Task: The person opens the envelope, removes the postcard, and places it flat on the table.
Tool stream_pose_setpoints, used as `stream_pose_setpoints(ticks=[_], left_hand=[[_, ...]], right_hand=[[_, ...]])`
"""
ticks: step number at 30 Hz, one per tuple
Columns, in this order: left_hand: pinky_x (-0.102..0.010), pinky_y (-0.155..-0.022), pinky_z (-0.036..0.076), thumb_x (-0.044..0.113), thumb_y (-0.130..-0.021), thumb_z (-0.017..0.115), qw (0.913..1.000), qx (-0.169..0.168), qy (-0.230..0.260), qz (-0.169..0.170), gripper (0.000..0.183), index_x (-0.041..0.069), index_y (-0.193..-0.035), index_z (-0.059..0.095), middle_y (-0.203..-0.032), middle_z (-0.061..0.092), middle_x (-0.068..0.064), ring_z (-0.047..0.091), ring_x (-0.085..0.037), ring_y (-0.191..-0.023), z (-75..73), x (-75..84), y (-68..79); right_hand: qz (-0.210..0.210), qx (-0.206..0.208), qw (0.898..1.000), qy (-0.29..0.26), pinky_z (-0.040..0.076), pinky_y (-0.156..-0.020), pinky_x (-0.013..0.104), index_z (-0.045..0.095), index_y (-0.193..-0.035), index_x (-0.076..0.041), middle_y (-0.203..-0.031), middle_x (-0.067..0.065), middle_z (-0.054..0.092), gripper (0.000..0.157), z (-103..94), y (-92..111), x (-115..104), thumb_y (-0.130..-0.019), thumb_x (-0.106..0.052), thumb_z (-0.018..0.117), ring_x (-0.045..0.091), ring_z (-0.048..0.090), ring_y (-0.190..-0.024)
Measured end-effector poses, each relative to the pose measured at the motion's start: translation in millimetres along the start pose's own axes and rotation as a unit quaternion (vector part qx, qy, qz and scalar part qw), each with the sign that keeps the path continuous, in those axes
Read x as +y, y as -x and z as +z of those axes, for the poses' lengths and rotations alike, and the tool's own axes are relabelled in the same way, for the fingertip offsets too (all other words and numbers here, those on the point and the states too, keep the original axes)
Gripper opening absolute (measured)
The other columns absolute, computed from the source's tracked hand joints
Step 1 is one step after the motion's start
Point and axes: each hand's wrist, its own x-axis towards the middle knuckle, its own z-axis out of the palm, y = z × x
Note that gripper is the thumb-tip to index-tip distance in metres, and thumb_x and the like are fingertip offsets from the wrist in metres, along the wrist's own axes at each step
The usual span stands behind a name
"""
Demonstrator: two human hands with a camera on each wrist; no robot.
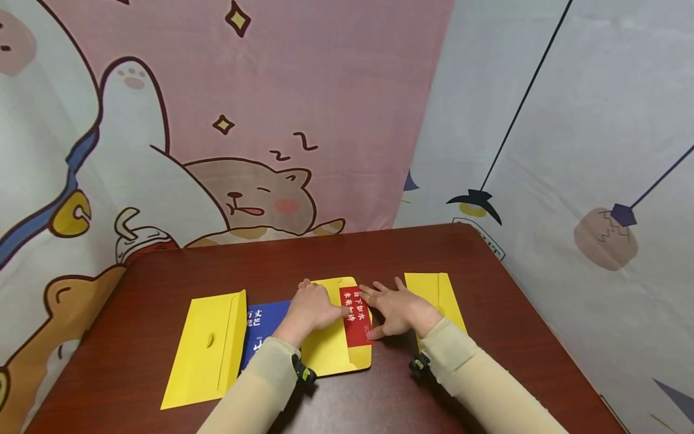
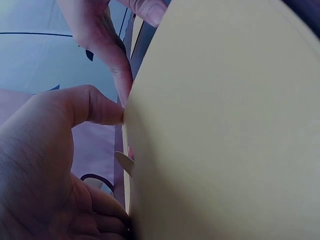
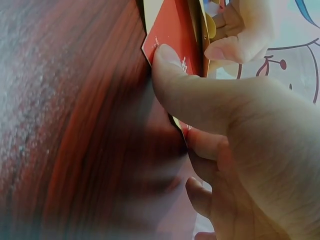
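Note:
A yellow envelope (image 1: 325,354) lies in the middle of the table, with a red card (image 1: 358,325) at its right end. White characters run along the card. In the right wrist view the card sits between the envelope's parted edges. My left hand (image 1: 313,308) holds the envelope from above, its thumb reaching right to the card. My right hand (image 1: 398,308) grips the card's right end, thumb at the near corner and fingers spread toward the far one. In the left wrist view the envelope's broad yellow face hides most of the card.
Left of the middle lies a second yellow envelope (image 1: 203,355), beside a blue printed item (image 1: 267,319) partly covered by my left arm. Another yellow envelope (image 1: 431,286) lies under my right forearm. A cartoon-print cloth (image 1: 347,108) hangs behind the brown table (image 1: 374,253).

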Motion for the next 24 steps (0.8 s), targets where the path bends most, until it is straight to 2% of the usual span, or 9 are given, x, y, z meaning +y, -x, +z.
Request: stream_pose_setpoints(ticks=[9, 11, 14, 17, 20, 22, 24], left_hand=[[-0.057, -0.120, 0.033, 0.060, -0.083, 0.076, 1.0000, 0.000, 0.006, -0.006, 0.093, -0.010, -0.141, 0.058, -0.148, 0.054, -0.030, 0.038, -0.052, -0.147, 1.0, 1.6, 0.1], [-0.057, -0.120, 0.033, 0.060, -0.082, 0.076, 1.0000, 0.000, 0.006, -0.005, 0.094, -0.010, -0.141, 0.058, -0.148, 0.054, -0.030, 0.037, -0.052, -0.147, 1.6, 1.5, -0.2], [-0.057, -0.120, 0.033, 0.059, -0.082, 0.077, 1.0000, -0.002, 0.002, -0.004, 0.093, -0.011, -0.141, 0.058, -0.149, 0.053, -0.031, 0.037, -0.053, -0.147, 2.4, 1.1, -1.1], [-0.058, -0.120, 0.033, 0.059, -0.083, 0.076, 1.0000, -0.004, -0.001, -0.003, 0.093, -0.011, -0.141, 0.058, -0.150, 0.052, -0.031, 0.036, -0.053, -0.148, 2.7, 1.0, -1.4], [-0.058, -0.120, 0.032, 0.058, -0.083, 0.076, 1.0000, -0.007, 0.000, -0.004, 0.092, -0.010, -0.142, 0.058, -0.152, 0.051, -0.031, 0.034, -0.053, -0.149, 2.5, 1.3, -1.3], [-0.058, -0.120, 0.032, 0.058, -0.083, 0.076, 0.9999, -0.009, 0.001, -0.005, 0.091, -0.009, -0.142, 0.059, -0.152, 0.051, -0.030, 0.034, -0.053, -0.150, 2.3, 1.7, -0.9], [-0.058, -0.120, 0.032, 0.057, -0.083, 0.076, 0.9999, -0.010, 0.001, -0.006, 0.091, -0.009, -0.142, 0.059, -0.151, 0.051, -0.030, 0.034, -0.053, -0.149, 2.4, 1.7, -1.2]], right_hand=[[-0.010, 0.005, 1.000, -0.010, 0.007, -0.122, 0.070, 0.040, -0.165, -0.019, -0.173, -0.001, 0.030, 0.103, -1.2, 2, 7, -0.082, -0.057, 0.085, 0.032, 0.022, -0.159], [-0.026, 0.011, 0.999, -0.035, 0.008, -0.123, 0.068, 0.040, -0.165, -0.016, -0.172, 0.002, 0.030, 0.102, -1.1, 2, 11, -0.082, -0.053, 0.087, 0.032, 0.022, -0.159], [-0.061, 0.024, 0.992, -0.106, 0.014, -0.124, 0.064, 0.041, -0.163, -0.009, -0.172, 0.009, 0.030, 0.099, -1.1, 4, 17, -0.084, -0.046, 0.087, 0.032, 0.024, -0.158], [-0.089, 0.046, 0.977, -0.190, 0.025, -0.124, 0.056, 0.039, -0.162, -0.002, -0.170, 0.014, 0.032, 0.097, -0.9, 4, 22, -0.087, -0.042, 0.086, 0.031, 0.030, -0.156], [-0.096, 0.087, 0.953, -0.275, 0.038, -0.117, 0.053, 0.039, -0.160, 0.005, -0.165, 0.020, 0.038, 0.094, 0.2, 4, 23, -0.090, -0.036, 0.085, 0.032, 0.041, -0.150], [-0.079, 0.118, 0.929, -0.342, 0.044, -0.112, 0.052, 0.040, -0.157, 0.008, -0.161, 0.024, 0.042, 0.088, 2.1, 4, 20, -0.092, -0.029, 0.084, 0.034, 0.050, -0.144], [-0.038, 0.150, 0.897, -0.414, 0.052, -0.105, 0.050, 0.044, -0.154, 0.012, -0.154, 0.028, 0.050, 0.081, 5.6, 2, 17, -0.092, -0.021, 0.084, 0.036, 0.061, -0.133]])
